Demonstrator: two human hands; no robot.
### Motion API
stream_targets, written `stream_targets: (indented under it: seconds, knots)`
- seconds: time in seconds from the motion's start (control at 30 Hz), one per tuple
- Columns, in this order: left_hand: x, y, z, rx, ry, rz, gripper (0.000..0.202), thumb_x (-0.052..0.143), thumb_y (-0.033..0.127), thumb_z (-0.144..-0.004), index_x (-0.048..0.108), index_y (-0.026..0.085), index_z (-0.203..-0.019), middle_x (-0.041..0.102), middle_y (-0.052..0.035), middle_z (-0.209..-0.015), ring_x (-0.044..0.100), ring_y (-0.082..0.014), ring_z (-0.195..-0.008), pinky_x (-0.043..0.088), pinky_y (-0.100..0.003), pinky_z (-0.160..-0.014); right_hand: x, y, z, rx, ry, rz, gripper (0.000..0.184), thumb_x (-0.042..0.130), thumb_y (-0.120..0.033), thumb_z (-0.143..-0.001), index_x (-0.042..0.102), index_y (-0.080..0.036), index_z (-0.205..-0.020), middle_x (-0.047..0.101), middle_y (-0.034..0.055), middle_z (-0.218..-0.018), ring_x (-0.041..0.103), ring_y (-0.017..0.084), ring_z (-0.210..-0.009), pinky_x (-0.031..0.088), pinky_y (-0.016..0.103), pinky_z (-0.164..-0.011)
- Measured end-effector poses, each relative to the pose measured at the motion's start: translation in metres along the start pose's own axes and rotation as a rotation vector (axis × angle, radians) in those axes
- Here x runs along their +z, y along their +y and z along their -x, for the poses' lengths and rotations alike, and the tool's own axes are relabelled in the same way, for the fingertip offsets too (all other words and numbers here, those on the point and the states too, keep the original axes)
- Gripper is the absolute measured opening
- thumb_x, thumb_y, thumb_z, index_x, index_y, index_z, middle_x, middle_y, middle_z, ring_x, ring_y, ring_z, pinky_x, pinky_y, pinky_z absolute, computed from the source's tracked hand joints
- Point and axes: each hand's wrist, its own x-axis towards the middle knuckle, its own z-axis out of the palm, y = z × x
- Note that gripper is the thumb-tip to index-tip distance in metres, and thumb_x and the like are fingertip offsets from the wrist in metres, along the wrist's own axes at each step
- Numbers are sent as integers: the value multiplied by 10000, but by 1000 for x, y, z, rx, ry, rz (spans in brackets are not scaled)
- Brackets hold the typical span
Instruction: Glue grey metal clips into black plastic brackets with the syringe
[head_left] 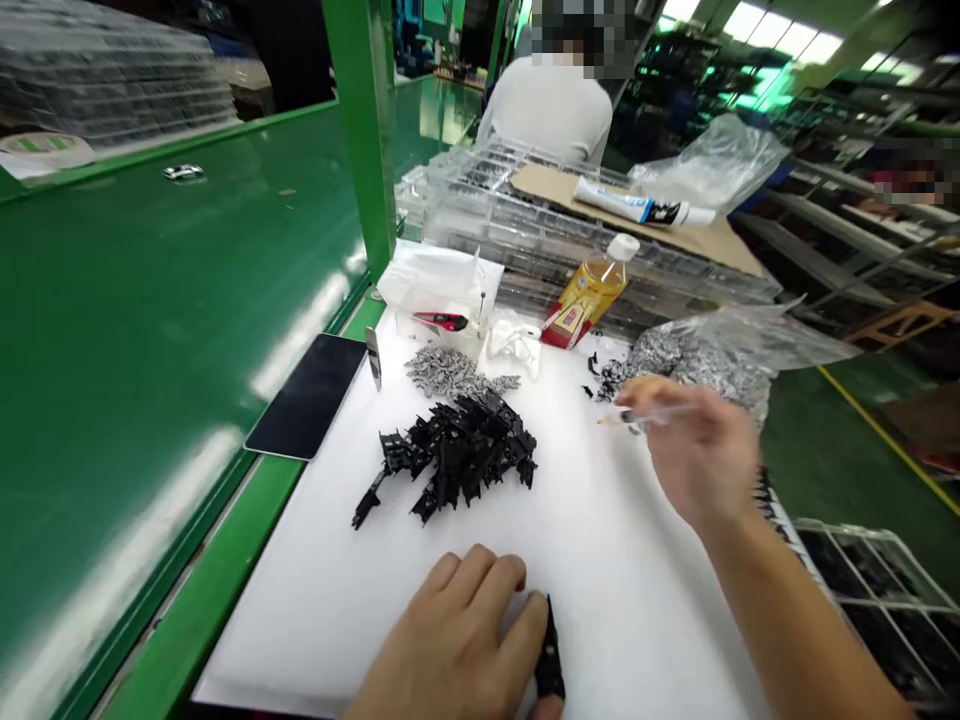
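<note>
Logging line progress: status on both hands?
Left hand gripping a black plastic part. Right hand holding a slim clear applicator. Pile of black parts between them.

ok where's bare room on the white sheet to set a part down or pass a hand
Bare white sheet runs between the black plastic parts and the right hand, down past the left hand. Another patch lies left of the left hand, below the pile. Crowded: the far end, with silver parts, the bottle and the plastic bag.
</note>
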Motion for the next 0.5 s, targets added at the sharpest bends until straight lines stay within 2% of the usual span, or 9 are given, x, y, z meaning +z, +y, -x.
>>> stream_targets:
  seconds: [0.07, 0.17, 0.2, 0.23, 0.27, 0.33, 0.4, 0.5]
  knots:
    - [5, -2, 1, 19, 48, -62, 399, 751, 551, -917, 625, 207, -1074, 592, -46, -1010, 507, -227, -861, 397, -369, -720, 10, -2, -18, -81, 68, 13, 318, 439, -415, -1052, 714, -257, -1064, 719, 68, -1053, 677, 259, -1014, 521, 429, -893]
    - [14, -4, 2, 33, 146, -151, 184, 743, 314, -917, 602, 215, -984, 555, -23, -912, 471, -200, -784, 336, -352, -668, 21, -32, -21, -282, 242, 39, 240, 488, -317, -1039, 666, -286, -1196, 644, 77, -1244, 577, 271, -1242, 445, 450, -1033]
    - [16, -4, 1, 37, 170, -166, 164, 742, 262, -897, 598, 218, -962, 547, -18, -890, 462, -196, -765, 320, -350, -653, 27, -45, -20, -350, 244, 63, 208, 539, -293, -1024, 664, -297, -1190, 629, 66, -1234, 565, 261, -1238, 433, 440, -1046]
    - [18, -4, 1, 39, 189, -176, 163, 744, 240, -879, 597, 220, -947, 541, -15, -873, 455, -194, -752, 309, -349, -641, 35, -56, -20, -403, 162, 115, 177, 627, -253, -986, 673, -300, -1150, 643, 47, -1152, 591, 239, -1147, 450, 410, -1001]
    - [20, -5, 1, 43, 207, -185, 163, 745, 239, -869, 599, 221, -939, 540, -14, -865, 451, -194, -743, 304, -348, -634, 45, -65, -22, -411, 8, 176, 158, 674, -218, -961, 686, -290, -1100, 664, 30, -1068, 619, 212, -1033, 474, 381, -930]
    - [23, -6, 1, 49, 243, -197, 156, 743, 256, -870, 611, 221, -945, 547, -16, -863, 451, -195, -741, 305, -346, -631, 71, -73, -35, -353, -224, 275, 63, 674, -194, -964, 705, -245, -982, 679, 17, -950, 634, 175, -868, 495, 349, -810]
    - [27, -8, 2, 64, 280, -204, 137, 728, 263, -890, 624, 219, -967, 554, -20, -866, 452, -196, -743, 313, -343, -636, 98, -67, -54, -245, -353, 365, 115, 685, -228, -971, 687, -207, -857, 651, -7, -816, 627, 160, -773, 509, 336, -750]
    - [32, -11, 2, 83, 330, -212, 90, 686, 235, -921, 630, 220, -990, 553, -21, -863, 447, -195, -744, 314, -342, -640, 126, -49, -80, -91, -479, 482, 227, 719, -380, -989, 690, -175, -896, 674, -16, -820, 655, 151, -775, 574, 344, -771]
